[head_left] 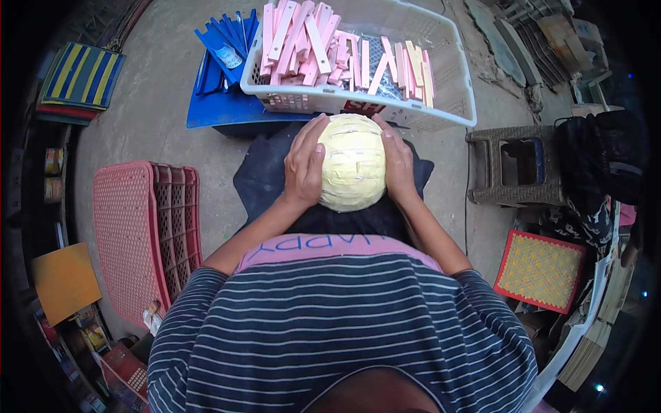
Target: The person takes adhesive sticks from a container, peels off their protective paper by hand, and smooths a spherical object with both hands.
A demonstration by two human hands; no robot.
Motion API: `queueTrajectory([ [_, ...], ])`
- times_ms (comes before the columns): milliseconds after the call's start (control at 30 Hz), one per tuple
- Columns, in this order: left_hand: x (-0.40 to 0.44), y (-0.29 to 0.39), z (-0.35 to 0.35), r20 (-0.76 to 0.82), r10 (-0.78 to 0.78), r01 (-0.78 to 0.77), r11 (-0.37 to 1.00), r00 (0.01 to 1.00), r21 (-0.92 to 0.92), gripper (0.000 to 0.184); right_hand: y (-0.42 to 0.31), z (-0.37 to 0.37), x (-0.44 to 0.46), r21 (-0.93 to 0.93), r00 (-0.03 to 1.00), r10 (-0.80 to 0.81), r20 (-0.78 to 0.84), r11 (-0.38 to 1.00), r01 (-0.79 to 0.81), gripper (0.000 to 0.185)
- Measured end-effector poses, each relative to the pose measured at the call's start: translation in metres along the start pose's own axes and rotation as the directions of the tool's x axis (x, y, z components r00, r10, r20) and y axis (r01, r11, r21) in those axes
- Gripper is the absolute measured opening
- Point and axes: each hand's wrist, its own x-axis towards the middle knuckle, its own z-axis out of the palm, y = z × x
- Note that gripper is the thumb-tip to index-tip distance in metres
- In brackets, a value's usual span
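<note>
A round pale-yellow ball (353,162), covered in what look like overlapping strips, is held over my lap in front of the white crate. My left hand (305,164) presses flat along its left side, fingers pointing away from me. On the opposite side my right hand (397,160) cups it the same way. Both palms are against the ball, so it is gripped between the two hands. The ball's underside is hidden. Dark cloth (265,175) covers my legs beneath it.
Ahead stands a white plastic crate (441,113) of pink wooden strips (303,38). Blue plastic pieces (231,51) lie beside it on a blue surface (227,113). A red crate (127,234) is at left; a stool (516,168) and a red-edged yellow woven seat (540,270) are at right.
</note>
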Motion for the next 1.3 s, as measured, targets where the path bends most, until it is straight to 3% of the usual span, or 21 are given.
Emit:
queueTrajectory([
  [67, 0.012, 0.003, -0.011, 0.100, -0.061, 0.070, 0.994, 0.993, -0.081, 0.042, -0.007, 0.001, -0.010, 0.020, 0.992, 0.111, -0.063, 0.994, -0.110, 0.046],
  [167, 0.010, -0.011, -0.013, 0.200, -0.051, 0.070, 0.993, 0.978, -0.091, 0.042, -0.001, 0.009, -0.030, -0.092, 0.987, 0.107, -0.117, 0.989, -0.118, 0.047],
  [267, 0.012, -0.011, -0.015, 0.228, -0.044, 0.077, 0.988, 0.973, -0.136, 0.042, -0.018, -0.010, -0.020, -0.113, 0.994, 0.113, 0.007, 0.987, -0.112, 0.047],
  [433, 0.017, -0.007, -0.017, 0.252, -0.059, 0.092, 0.988, 0.966, -0.120, 0.043, -0.020, -0.025, -0.018, -0.412, 0.984, -0.155, 0.085, 0.894, 0.177, 0.044],
  [533, 0.010, -0.015, -0.013, 0.252, -0.011, 0.046, 0.990, 0.968, -0.131, 0.043, -0.039, 0.009, -0.025, -0.485, 0.929, -0.283, 0.239, 0.794, 0.367, 0.042],
  [600, 0.012, -0.010, -0.014, 0.225, 0.009, 0.019, 0.993, 0.974, -0.119, 0.044, -0.045, -0.009, -0.012, -0.225, 0.941, -0.178, 0.287, 0.943, 0.247, 0.041],
  [633, 0.010, -0.008, -0.016, 0.225, 0.012, 0.014, 0.994, 0.974, -0.112, 0.044, -0.053, -0.022, -0.003, 0.059, 0.966, -0.109, 0.233, 0.993, 0.098, 0.041],
  [667, 0.009, -0.007, -0.018, 0.225, 0.013, 0.013, 0.994, 0.974, -0.112, 0.045, -0.068, -0.038, 0.004, -0.015, 0.987, -0.043, 0.157, 0.999, 0.046, 0.046],
  [700, 0.007, -0.007, -0.018, 0.224, 0.013, 0.013, 0.993, 0.974, -0.115, 0.045, -0.075, -0.053, 0.014, -0.053, 0.994, -0.099, 0.039, 0.993, 0.101, 0.045],
  [733, 0.006, -0.007, -0.017, 0.223, 0.016, 0.011, 0.993, 0.975, -0.120, 0.046, -0.047, -0.062, 0.020, -0.312, 0.965, -0.263, -0.014, 0.918, 0.245, 0.043],
  [800, 0.003, -0.006, -0.015, 0.225, 0.014, 0.014, 0.993, 0.974, -0.121, 0.046, 0.024, -0.069, 0.022, -0.756, 0.823, -0.568, 0.024, 0.529, 0.386, 0.038],
  [833, 0.003, -0.006, -0.015, 0.221, 0.020, 0.007, 0.993, 0.975, -0.120, 0.046, -0.022, -0.034, 0.011, -0.627, 0.921, -0.078, 0.381, 0.710, 0.320, 0.038],
  [867, 0.002, -0.006, -0.016, 0.244, 0.032, -0.006, 0.994, 0.969, -0.105, 0.047, -0.012, -0.001, -0.004, -0.330, 0.947, -0.110, 0.301, 0.920, 0.212, 0.040],
  [933, 0.002, -0.006, -0.018, 0.264, 0.057, -0.040, 0.997, 0.963, -0.071, 0.049, -0.014, -0.009, 0.004, -0.207, 0.932, -0.048, 0.358, 0.970, 0.130, 0.046],
  [1000, -0.002, 0.006, -0.023, 0.200, 0.081, -0.084, 0.996, 0.976, 0.006, 0.052, -0.014, -0.024, 0.014, 0.285, 0.916, 0.020, 0.401, 0.947, -0.146, 0.055],
  [1033, -0.003, 0.012, -0.024, 0.166, 0.098, -0.107, 0.993, 0.981, 0.045, 0.053, -0.018, -0.033, 0.013, 0.360, 0.941, 0.077, 0.331, 0.911, -0.202, 0.062],
  [1133, -0.024, 0.021, -0.020, 0.061, -0.007, 0.008, 1.000, 0.998, -0.009, 0.056, 0.017, -0.020, 0.003, 0.409, 0.984, 0.041, 0.171, 0.906, -0.109, 0.059],
  [1167, -0.030, 0.010, -0.010, 0.021, 0.005, -0.005, 1.000, 1.000, 0.027, 0.054, 0.019, -0.012, -0.008, 0.362, 0.975, 0.152, 0.160, 0.910, -0.201, 0.056],
  [1200, -0.023, 0.004, -0.011, 0.056, -0.068, 0.074, 0.992, 0.996, -0.103, 0.053, 0.000, 0.000, -0.017, 0.316, 0.955, 0.260, 0.143, 0.902, -0.293, 0.053],
  [1267, -0.003, -0.009, -0.019, 0.153, -0.203, 0.245, 0.907, 0.967, -0.344, 0.051, -0.017, 0.003, -0.022, 0.255, 0.961, 0.277, -0.003, 0.929, -0.267, 0.052],
  [1300, 0.009, -0.011, -0.021, 0.183, -0.160, 0.220, 0.895, 0.970, -0.387, 0.048, -0.028, 0.004, -0.024, 0.182, 0.965, 0.256, -0.055, 0.953, -0.242, 0.054],
])
